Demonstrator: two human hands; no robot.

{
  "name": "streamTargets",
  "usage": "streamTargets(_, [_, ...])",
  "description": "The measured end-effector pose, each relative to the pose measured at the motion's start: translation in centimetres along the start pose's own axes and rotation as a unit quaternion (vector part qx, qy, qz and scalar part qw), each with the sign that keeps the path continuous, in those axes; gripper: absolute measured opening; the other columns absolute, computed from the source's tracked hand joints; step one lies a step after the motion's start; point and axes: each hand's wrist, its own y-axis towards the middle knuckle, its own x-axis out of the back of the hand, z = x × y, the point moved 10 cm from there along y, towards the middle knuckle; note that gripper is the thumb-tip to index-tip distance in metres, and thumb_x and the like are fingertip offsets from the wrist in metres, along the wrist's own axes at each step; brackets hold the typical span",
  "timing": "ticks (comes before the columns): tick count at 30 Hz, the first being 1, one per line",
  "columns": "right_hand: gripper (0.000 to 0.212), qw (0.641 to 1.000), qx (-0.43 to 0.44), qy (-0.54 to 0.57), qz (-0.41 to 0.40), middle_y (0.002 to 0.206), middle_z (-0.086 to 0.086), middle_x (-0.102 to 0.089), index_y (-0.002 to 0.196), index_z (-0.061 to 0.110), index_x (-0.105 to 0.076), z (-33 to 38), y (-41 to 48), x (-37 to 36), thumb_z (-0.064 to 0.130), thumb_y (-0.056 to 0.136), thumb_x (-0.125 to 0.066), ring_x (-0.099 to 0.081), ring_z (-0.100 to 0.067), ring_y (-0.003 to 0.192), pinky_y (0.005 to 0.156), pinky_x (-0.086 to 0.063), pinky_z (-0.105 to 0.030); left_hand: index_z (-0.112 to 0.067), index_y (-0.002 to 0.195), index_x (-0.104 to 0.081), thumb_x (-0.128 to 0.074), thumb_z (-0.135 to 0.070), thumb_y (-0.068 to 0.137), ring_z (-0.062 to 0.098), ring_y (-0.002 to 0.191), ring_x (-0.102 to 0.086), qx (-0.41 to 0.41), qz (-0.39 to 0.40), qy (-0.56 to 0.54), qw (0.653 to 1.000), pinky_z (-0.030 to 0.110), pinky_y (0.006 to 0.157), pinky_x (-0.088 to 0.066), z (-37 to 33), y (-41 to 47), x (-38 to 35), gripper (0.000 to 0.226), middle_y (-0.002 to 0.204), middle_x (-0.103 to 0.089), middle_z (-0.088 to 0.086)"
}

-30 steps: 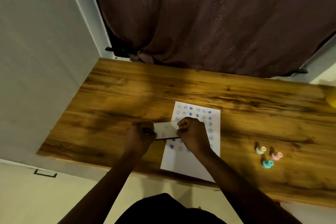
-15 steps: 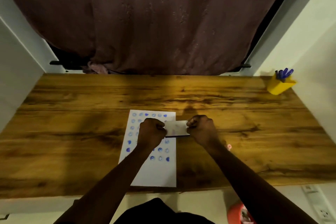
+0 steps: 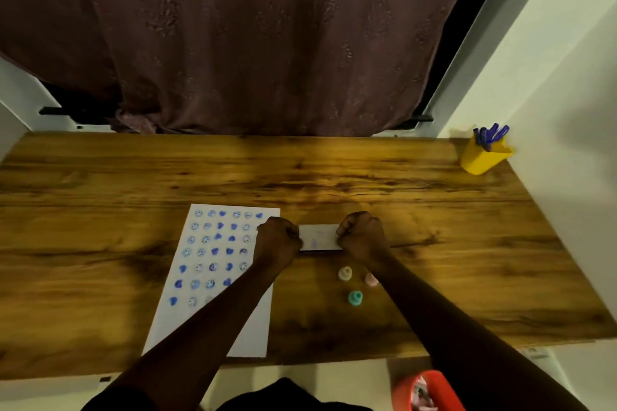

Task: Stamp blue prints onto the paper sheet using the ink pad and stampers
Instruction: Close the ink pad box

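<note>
A white paper sheet point(image 3: 200, 310) lies on the wooden table point(image 3: 334, 177), covered with several rows of blue prints. Just right of the sheet sits a small flat white ink pad case point(image 3: 319, 237), lid shut. My left hand point(image 3: 278, 242) grips its left end and my right hand point(image 3: 362, 235) grips its right end. Three small stampers stand in front of the case: a cream stamper point(image 3: 345, 273), a pink stamper point(image 3: 370, 280) partly behind my right forearm, and a teal stamper point(image 3: 355, 298).
A yellow cup point(image 3: 484, 157) with blue pens stands at the table's far right corner by the wall. A dark curtain point(image 3: 250, 43) hangs behind the table. An orange bin point(image 3: 430, 390) sits on the floor below the front edge.
Both hands carried the ink pad case rightward, off the sheet to the bare wood beside it. The head view also swung right, bringing the stampers between my forearms.
</note>
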Motion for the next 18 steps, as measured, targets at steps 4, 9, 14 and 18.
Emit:
streamTargets(4, [0.016, 1.0, -0.007, 0.003, 0.011, 0.093, -0.002, -0.076, 0.09, 0.006, -0.075, -1.0, 0.9, -0.3, -0.002, 0.075, -0.076, -0.069, -0.014, 0.085, 0.078, -0.056, -0.026, -0.006, 0.114, -0.078, -0.081, -0.011, 0.083, 0.026, 0.109, -0.072, 0.003, -0.004, 0.009, 1.0, 0.027, 0.085, -0.054, -0.4, 0.5, -0.7, 0.031, 0.12, -0.076, 0.014])
streamTargets(9, [0.016, 0.999, -0.025, 0.016, 0.015, 0.094, -0.002, -0.075, 0.086, 0.009, -0.074, -2.2, 1.5, -0.9, -0.001, 0.074, -0.079, -0.069, -0.014, 0.087, 0.075, -0.053, -0.023, -0.006, 0.114, -0.078, -0.078, -0.012, 0.085, 0.025, 0.106, -0.073, 0.0, 0.002, 0.028, 1.0, 0.024, 0.081, -0.051, -0.5, 0.8, -1.1, 0.03, 0.118, -0.077, 0.014])
streamTargets(14, [0.015, 1.0, -0.02, 0.01, 0.013, 0.096, -0.004, -0.074, 0.087, 0.007, -0.073, -2.4, 2.0, -1.0, 0.001, 0.074, -0.079, -0.069, -0.018, 0.09, 0.076, -0.056, -0.027, -0.004, 0.11, -0.078, -0.077, -0.011, 0.086, 0.026, 0.102, -0.073, -0.005, 0.001, 0.037, 0.999, 0.023, 0.077, -0.05, -0.5, 0.8, -1.1, 0.025, 0.113, -0.077, 0.015])
streamTargets(18, [0.017, 1.0, -0.016, -0.007, 0.02, 0.1, -0.006, -0.073, 0.088, 0.008, -0.071, -2.0, 2.1, -1.2, 0.002, 0.074, -0.08, -0.069, -0.021, 0.093, 0.082, -0.057, -0.03, -0.006, 0.108, -0.077, -0.078, -0.01, 0.084, 0.027, 0.105, -0.072, -0.008, 0.003, 0.039, 0.999, 0.023, 0.079, -0.05, -0.8, 0.7, -1.1, 0.024, 0.114, -0.076, 0.013])
